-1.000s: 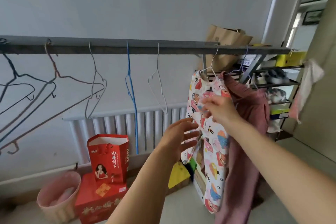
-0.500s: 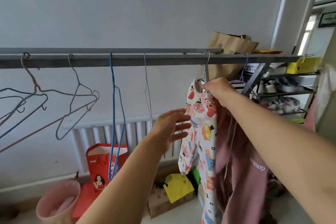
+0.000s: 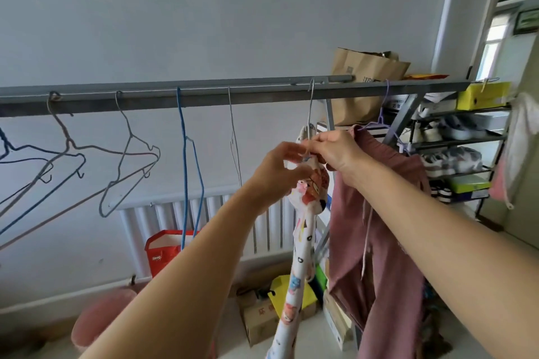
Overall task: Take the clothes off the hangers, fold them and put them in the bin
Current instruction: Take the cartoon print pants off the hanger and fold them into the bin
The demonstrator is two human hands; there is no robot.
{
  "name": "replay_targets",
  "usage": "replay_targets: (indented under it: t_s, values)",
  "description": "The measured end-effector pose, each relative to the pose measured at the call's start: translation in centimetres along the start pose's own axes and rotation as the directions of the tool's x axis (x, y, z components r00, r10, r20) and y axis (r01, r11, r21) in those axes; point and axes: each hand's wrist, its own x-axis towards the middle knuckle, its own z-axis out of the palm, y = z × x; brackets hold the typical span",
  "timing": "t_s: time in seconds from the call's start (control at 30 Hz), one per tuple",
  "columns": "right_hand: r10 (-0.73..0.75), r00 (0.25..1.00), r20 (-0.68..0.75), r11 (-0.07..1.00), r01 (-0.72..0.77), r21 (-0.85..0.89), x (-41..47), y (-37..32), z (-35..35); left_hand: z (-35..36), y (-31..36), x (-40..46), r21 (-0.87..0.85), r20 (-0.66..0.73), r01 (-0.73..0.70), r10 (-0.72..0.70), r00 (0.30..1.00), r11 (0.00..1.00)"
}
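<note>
I pinch the cartoon-print white garment (image 3: 306, 192) at its wire hanger (image 3: 309, 114) with both hands — left hand (image 3: 280, 166), right hand (image 3: 335, 151) — it hangs straight down below my fingers (image 3: 303, 146).

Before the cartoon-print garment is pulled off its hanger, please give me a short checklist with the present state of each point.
1. Both hands at the top of the cartoon-print garment: ok; the left hand and right hand are bunched on it.
2. Its wire hanger hooked on the rail: ok.
3. Garment free of the hanger: not ok; the neck sits just under the hook.
4. Pink garment apart from it: cannot tell; it hangs close beside, on a purple hanger.
5. Pink bin in view: ok, low on the left.
</note>
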Motion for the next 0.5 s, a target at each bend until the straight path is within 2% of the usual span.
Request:
replay_targets:
  t_s: [0.13, 0.3, 0.37, 0.43, 0.5]
  values:
    - [0.028, 1.0, -0.003, 1.0, -0.028, 0.006, -2.2, 0.3, 1.0, -0.1, 0.4, -0.6, 0.337, 0.111, 0.065, -0.108, 0.988, 0.939]
    - [0.103, 0.994, -0.024, 0.995, -0.103, 0.004, -4.1, 0.8, 2.5, -0.5, 0.4, -1.6, 0.559, 0.168, 0.01, -0.125, 0.978, 0.829]
    - [0.135, 0.991, -0.014, 0.99, -0.135, 0.028, -4.3, 1.0, 3.0, -0.4, 0.7, -2.4, 0.635, 0.178, -0.047, -0.087, 0.98, 0.771]
    - [0.193, 0.981, -0.032, 0.979, -0.19, 0.075, -4.3, 1.0, 3.0, -0.2, 1.5, -3.4, 0.684, 0.229, -0.179, 0.025, 0.973, 0.707]
    - [0.265, 0.962, -0.062, 0.956, -0.254, 0.146, -4.1, 0.8, 2.2, 0.1, 2.1, -4.6, 0.652, 0.308, -0.325, 0.152, 0.939, 0.685]
